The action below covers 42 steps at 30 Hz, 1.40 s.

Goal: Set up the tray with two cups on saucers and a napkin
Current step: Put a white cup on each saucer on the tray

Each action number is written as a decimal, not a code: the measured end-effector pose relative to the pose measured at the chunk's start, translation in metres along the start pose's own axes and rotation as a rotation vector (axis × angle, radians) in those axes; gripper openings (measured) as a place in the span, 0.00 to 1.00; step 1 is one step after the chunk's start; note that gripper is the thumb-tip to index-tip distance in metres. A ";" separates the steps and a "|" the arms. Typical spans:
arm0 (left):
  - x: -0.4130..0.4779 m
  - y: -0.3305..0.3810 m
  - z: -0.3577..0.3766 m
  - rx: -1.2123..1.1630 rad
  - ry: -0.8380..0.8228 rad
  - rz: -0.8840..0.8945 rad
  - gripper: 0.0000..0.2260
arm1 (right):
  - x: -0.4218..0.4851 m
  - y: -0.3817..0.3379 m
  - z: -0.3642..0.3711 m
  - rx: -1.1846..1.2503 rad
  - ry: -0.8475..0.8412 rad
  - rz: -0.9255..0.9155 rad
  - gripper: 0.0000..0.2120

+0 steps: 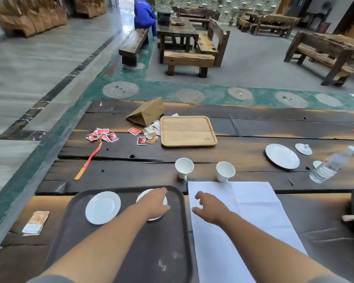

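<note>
A dark brown tray (129,252) lies at the table's near edge. Two white saucers rest on it: one (102,207) at the left, a second (144,196) at the right, mostly covered by my left hand (154,203), which lies on it. My right hand (209,207) hovers with fingers spread over the left part of a white napkin (247,221) spread flat to the right of the tray. Two white cups (184,167) (225,171) stand on the table just beyond the tray and napkin.
A wooden tray (187,130) sits farther back beside a brown paper bag (146,112) and scattered sachets (102,135). At the right are a white plate (282,156), a small lid (303,149) and a water bottle (331,165). A packet (36,222) lies left.
</note>
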State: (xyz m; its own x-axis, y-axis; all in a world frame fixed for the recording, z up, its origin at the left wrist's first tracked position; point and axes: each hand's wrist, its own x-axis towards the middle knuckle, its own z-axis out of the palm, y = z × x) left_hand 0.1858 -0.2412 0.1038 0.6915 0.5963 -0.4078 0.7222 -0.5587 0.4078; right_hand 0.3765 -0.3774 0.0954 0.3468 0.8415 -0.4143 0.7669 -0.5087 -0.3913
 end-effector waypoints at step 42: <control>0.171 -0.006 0.037 -0.651 0.107 -0.131 0.40 | 0.186 0.055 -0.037 0.701 -0.208 0.008 0.41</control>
State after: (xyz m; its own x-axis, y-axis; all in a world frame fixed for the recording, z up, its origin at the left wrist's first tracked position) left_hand 0.3003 -0.1571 0.0013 0.5690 0.7082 -0.4179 0.6205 -0.0363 0.7833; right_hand 0.5038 -0.2420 0.0273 0.1880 0.8206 -0.5396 0.2150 -0.5705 -0.7927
